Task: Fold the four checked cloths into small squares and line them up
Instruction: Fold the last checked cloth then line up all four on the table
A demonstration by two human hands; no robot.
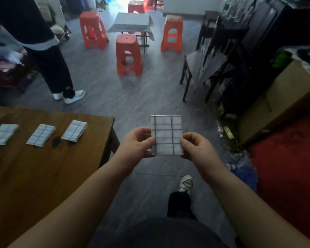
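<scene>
Head camera: where is the fourth cloth [166, 136]?
– In the air over the grey floor [132, 104], off the right end of the wooden table [43, 167]. It is folded small, long axis pointing away from the body. The left hand [138, 142] pinches its left edge and the right hand [195, 145] its right edge, fingers curled behind.
And the row?
– Three folded cloths [41, 135] lie spaced apart on the table, well to the left. The open spot seems to be right of them, so the left hand is nearer.
The room?
– Red stools [129, 56], and another person [48, 56] standing at the far left
</scene>
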